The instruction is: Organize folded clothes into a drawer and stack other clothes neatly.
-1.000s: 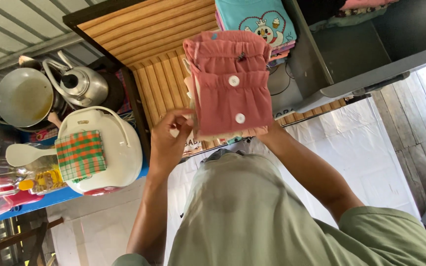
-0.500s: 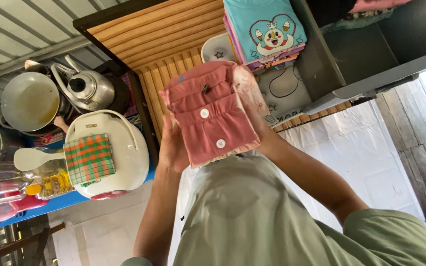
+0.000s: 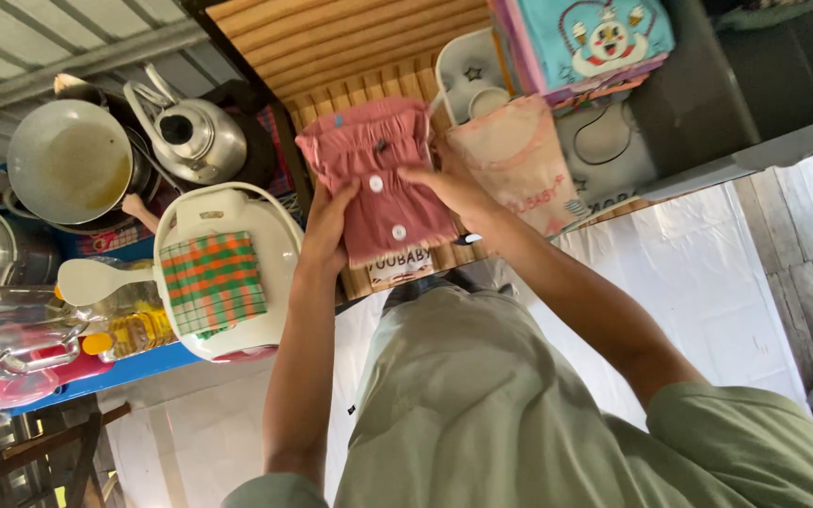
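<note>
Both hands grasp a folded pink buttoned garment (image 3: 378, 183): left hand (image 3: 331, 221) at its edge, right hand (image 3: 449, 188) across its front, beside a pale folded cloth (image 3: 519, 160).

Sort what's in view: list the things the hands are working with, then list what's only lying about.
In hand:
left hand and right hand, both on the folded pink garment
peach garment beside it
stack of folded clothes

Lying about:
rice cooker with checked cloth
kettle
pan
white spoon
oil bottle
</note>
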